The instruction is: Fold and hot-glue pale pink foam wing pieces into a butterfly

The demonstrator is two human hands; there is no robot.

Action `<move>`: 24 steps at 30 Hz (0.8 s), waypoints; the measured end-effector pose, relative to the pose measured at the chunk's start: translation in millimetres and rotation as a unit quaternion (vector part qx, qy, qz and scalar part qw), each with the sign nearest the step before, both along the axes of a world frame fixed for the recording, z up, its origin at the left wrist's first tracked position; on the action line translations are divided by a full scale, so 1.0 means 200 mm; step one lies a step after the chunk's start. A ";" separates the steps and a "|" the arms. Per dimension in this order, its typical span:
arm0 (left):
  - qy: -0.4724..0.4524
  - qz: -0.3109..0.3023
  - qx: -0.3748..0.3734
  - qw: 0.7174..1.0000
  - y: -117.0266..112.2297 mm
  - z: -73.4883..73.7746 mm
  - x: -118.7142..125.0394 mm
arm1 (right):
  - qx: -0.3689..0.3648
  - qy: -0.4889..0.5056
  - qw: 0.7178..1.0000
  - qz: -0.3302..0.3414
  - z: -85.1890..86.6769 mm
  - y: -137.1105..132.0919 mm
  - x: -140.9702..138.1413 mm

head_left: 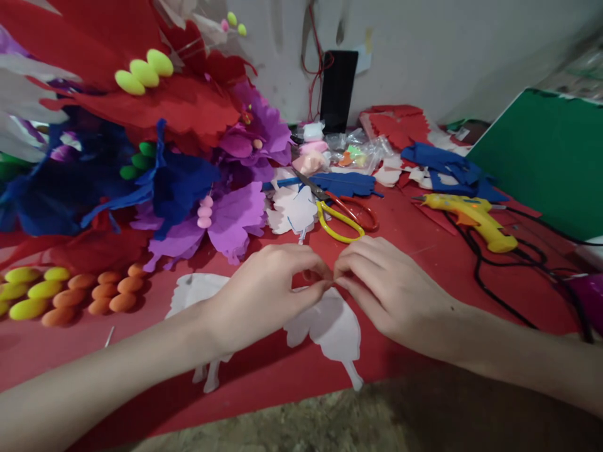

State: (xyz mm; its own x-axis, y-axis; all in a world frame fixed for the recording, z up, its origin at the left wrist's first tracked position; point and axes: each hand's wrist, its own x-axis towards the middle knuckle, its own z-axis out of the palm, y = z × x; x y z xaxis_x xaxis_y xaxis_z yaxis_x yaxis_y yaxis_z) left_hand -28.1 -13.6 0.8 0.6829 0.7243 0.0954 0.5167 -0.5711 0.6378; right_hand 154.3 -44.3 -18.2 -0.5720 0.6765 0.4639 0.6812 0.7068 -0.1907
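Observation:
My left hand [257, 295] and my right hand [386, 285] meet fingertip to fingertip above the red table. Both pinch the top edge of a white butterfly-wing cutout [334, 323], which hangs below the fingers with its tail near the table's front edge. The exact grip point is partly hidden by the fingertips. Under my left wrist lies another white wing cutout [195, 292], largely covered by the forearm. Just beyond the hands rest scissors [342, 220] with one yellow and one red handle, beside a white butterfly cutout [292, 207] with blue marks.
Red, blue and purple butterflies [155, 119] crowd the left side. Yellow and orange egg-shaped pieces [70, 295] lie in front of them. On the right are a yellow glue gun [471, 216] with a black cord and a green board [546, 157]. A black phone-like slab [338, 91] leans on the wall.

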 end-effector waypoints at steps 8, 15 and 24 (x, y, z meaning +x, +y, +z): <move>0.004 0.027 0.021 0.999 0.02 0.00 -0.01 | 0.010 0.003 0.998 -0.056 -0.01 -0.01 -0.05; 0.019 -0.044 -0.004 0.999 0.06 -0.03 -0.03 | -0.161 -0.063 0.977 -0.127 0.12 0.20 0.07; 0.004 -0.240 -0.055 0.969 0.06 -0.02 -0.04 | -0.232 -0.113 0.933 -0.250 0.03 0.55 0.11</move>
State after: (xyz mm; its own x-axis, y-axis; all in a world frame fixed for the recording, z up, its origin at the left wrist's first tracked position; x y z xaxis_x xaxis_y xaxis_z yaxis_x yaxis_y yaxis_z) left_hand -36.8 -0.7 -3.3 0.9444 0.3276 0.0281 0.2133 -0.6753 0.7060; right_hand 176.1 66.4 -12.3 -0.1790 0.9830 -0.0402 0.9637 0.1670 -0.2085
